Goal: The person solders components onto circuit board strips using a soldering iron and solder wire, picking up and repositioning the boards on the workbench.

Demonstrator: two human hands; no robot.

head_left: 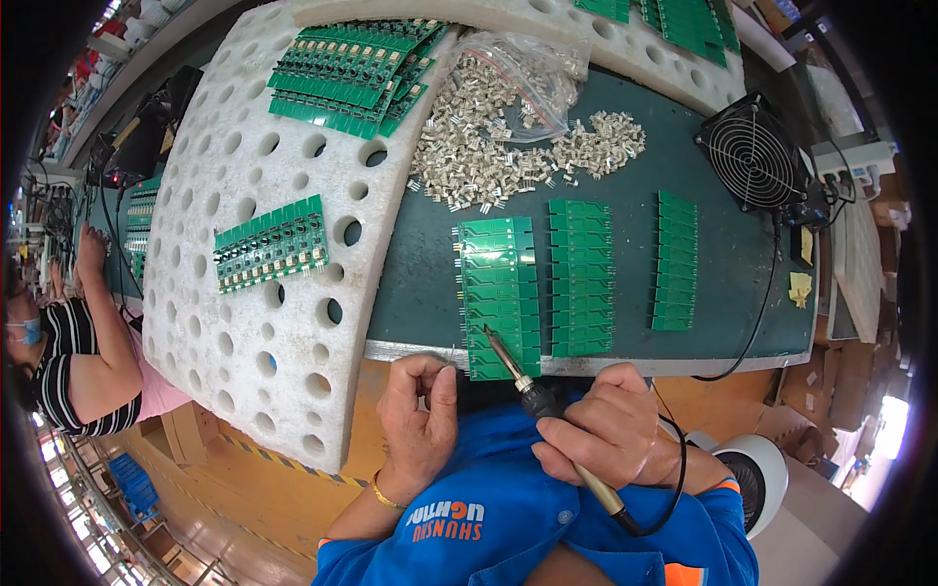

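My right hand (606, 430) is wrapped around a soldering iron (535, 396) slanting forward-left to the leftmost green circuit-board panel (501, 293), lengthwise away from me on the table (633, 254), nearer my curled left hand (418, 418), its pinch unclear.

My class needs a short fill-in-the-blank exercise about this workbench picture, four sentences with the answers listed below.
1. The soldering iron is in the person's ____ hand.
2. On the dark table in front of the person, ____ green board panels lie in a row.
3. The iron's tip is over the panel farthest to the ____.
4. The large white foam sheet is pierced by many round ____.

Missing words: right; three; left; holes.
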